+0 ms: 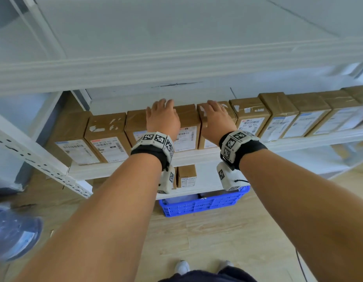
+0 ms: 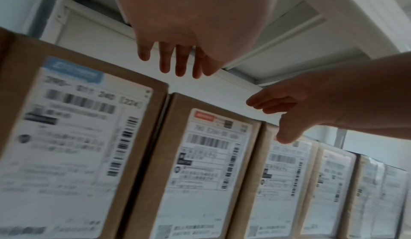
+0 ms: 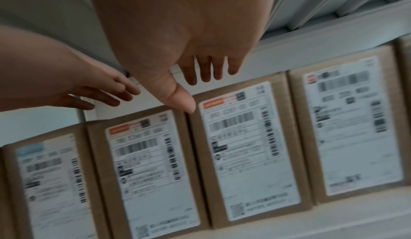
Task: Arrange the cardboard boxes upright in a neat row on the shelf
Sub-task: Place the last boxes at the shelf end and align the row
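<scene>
A row of upright brown cardboard boxes (image 1: 107, 139) with white shipping labels fills the middle shelf (image 1: 196, 156), labels facing me. My left hand (image 1: 162, 117) reaches flat over the top of one middle box (image 1: 185, 139), fingers straight. My right hand (image 1: 215, 117) reaches the same way over the neighbouring box (image 1: 208, 144). In the left wrist view the left fingers (image 2: 175, 61) stretch above the box tops (image 2: 213, 155), holding nothing. The right wrist view shows the right fingers (image 3: 206, 70) spread above the labelled boxes (image 3: 244, 146). Whether the palms touch the tops I cannot tell.
The upper shelf board (image 1: 176, 64) hangs low over the box tops. More boxes (image 1: 282, 119) continue the row to the right. A single box (image 1: 186, 176) stands on the lower shelf, with a blue crate (image 1: 205, 204) on the wooden floor below. A perforated white post (image 1: 34, 159) stands at left.
</scene>
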`<state>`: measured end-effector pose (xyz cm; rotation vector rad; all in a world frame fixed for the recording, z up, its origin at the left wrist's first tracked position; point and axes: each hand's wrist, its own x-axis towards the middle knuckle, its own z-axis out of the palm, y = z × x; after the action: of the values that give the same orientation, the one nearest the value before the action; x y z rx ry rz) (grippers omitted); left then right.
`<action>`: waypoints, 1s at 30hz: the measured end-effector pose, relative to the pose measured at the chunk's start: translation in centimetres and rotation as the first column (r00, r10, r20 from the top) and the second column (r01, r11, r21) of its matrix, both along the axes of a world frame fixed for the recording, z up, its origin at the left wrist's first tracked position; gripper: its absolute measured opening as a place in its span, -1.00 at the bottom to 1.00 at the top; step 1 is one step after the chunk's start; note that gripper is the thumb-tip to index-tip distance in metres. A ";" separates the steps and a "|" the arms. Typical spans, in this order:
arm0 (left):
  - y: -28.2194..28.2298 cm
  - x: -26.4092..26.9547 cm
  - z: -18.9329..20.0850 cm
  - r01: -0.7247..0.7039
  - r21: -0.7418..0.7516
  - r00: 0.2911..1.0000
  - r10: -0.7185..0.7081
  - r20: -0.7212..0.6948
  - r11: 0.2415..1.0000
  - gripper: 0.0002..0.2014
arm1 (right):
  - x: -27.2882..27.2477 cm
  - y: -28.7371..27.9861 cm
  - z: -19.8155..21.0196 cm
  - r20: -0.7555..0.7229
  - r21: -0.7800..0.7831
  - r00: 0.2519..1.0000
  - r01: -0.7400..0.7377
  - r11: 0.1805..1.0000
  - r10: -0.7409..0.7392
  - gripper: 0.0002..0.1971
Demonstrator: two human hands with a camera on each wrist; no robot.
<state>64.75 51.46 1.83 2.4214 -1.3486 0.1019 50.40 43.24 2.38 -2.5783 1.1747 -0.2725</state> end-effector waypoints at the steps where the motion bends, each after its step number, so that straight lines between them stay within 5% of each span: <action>1: -0.5 -0.6 0.2 0.018 0.003 1.000 -0.018 -0.003 1.000 -0.60 | -0.7 -0.6 0.1 -0.008 -0.003 1.000 0.018 1.000 -0.018 -0.21; 15: -9.0 -11.2 -0.4 0.106 0.161 0.993 -0.096 -0.068 0.981 -0.58 | -10.9 -9.6 0.2 -0.077 0.026 0.996 0.044 0.999 -0.042 -0.29; 30: -10.1 -12.4 -0.3 0.010 0.130 0.997 0.000 -0.075 0.991 -0.63 | -11.7 -11.2 -0.3 -0.058 -0.050 0.997 -0.058 0.997 0.055 -0.33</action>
<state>52.39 41.39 1.49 2.5017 -1.3669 -0.0809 38.66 32.07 2.08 -2.6762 1.1259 -0.2212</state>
